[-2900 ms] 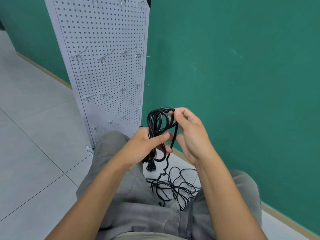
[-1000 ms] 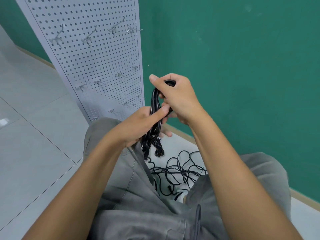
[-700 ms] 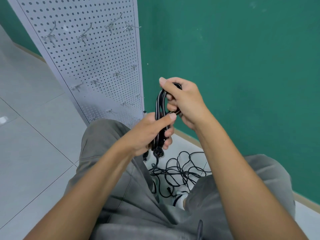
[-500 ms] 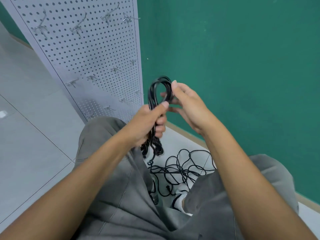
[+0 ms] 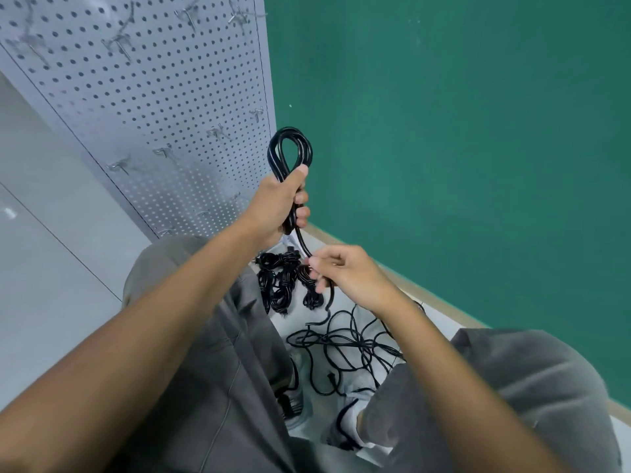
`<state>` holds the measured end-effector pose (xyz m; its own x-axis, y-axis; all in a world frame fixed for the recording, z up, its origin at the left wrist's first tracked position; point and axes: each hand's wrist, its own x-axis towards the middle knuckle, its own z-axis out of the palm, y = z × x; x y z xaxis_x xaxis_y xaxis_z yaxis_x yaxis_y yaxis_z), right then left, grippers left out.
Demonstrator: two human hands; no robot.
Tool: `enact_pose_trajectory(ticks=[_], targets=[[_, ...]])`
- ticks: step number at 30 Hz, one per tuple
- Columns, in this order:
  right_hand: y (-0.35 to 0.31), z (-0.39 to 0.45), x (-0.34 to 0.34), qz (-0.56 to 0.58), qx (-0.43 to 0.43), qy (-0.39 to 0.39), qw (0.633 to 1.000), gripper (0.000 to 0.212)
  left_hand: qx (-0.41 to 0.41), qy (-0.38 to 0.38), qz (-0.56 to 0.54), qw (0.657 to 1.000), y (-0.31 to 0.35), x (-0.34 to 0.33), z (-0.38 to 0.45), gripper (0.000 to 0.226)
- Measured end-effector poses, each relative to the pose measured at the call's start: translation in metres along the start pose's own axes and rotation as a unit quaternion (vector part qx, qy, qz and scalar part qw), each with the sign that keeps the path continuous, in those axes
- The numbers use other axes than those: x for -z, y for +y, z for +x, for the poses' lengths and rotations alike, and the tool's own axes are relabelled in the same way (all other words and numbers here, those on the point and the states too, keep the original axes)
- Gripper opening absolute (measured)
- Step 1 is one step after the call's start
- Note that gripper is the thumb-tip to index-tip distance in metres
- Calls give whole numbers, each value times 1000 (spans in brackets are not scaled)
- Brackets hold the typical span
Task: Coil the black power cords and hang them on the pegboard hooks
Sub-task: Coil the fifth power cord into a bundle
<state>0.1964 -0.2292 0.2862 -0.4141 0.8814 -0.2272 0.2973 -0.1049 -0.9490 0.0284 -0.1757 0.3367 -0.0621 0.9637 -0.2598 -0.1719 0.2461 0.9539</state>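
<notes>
Head view:

- Left hand (image 5: 278, 204): fingers curled tight around the gathered middle of the coiled cord (image 5: 290, 155); the coil's loop stands up above the fist, in front of the right edge of the pegboard (image 5: 153, 107).
- Right hand (image 5: 345, 273): half a second ago it was up beside the loop with fingers spread; now it is lower, below the left fist, thumb and forefinger pinching the cord's free tail (image 5: 302, 242) that runs down out of the left hand.
- Bundled cords (image 5: 285, 283): several wrapped black bundles lie on the floor just under the right hand, between the knees.
- Loose cords (image 5: 345, 343): a tangle spread on the floor (image 5: 51, 233) nearer the body, beside a shoe (image 5: 348, 423).
- Pegboard hooks (image 5: 117, 46): metal hooks in rows across the board; those in view carry nothing. The upper row is blurred.
- Room: the green wall (image 5: 461, 148) stands right of the hands, its baseboard just beyond the cords; open tiled floor lies left of the grey-trousered left knee (image 5: 164, 268).
</notes>
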Motion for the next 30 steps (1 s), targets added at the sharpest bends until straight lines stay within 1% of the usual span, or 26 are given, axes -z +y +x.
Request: enact_pose_trajectory(ticks=[3,5,8,11,13,16,17,20,22,24,26,30], targets=[[5,0,12,-11,-24,34,999,12,30,27,-17,999,-14,4,12,38],[3,0,16,-10,-32,50,998,12,45,31,-20,998,-28,6,19,38],[-5,2,17,-49,8,53,997,21,71,27,-8,997,-47,11,27,35],[-16,11,18,-85,44,42,995,21,97,-6,17,995,-53,17,34,34],[-27,21,18,-80,55,55,994,18,83,-38,39,995,-51,18,37,37],[-42,42,21,-73,68,99,990,11,53,-72,55,994,-43,17,40,41],[-47,51,23,-82,72,118,987,14,43,-80,63,994,-41,19,42,43],[-58,72,26,-113,75,154,979,32,20,-102,106,989,-36,23,43,54],[-62,82,26,-138,80,178,971,42,17,-133,110,985,-35,22,41,59],[-63,89,26,-156,77,194,966,47,17,-153,100,983,-35,19,39,61],[-61,95,27,-155,63,197,966,48,27,-156,57,986,-36,18,39,59],[-58,97,26,-121,51,186,974,41,51,-168,-10,984,-38,20,44,54]])
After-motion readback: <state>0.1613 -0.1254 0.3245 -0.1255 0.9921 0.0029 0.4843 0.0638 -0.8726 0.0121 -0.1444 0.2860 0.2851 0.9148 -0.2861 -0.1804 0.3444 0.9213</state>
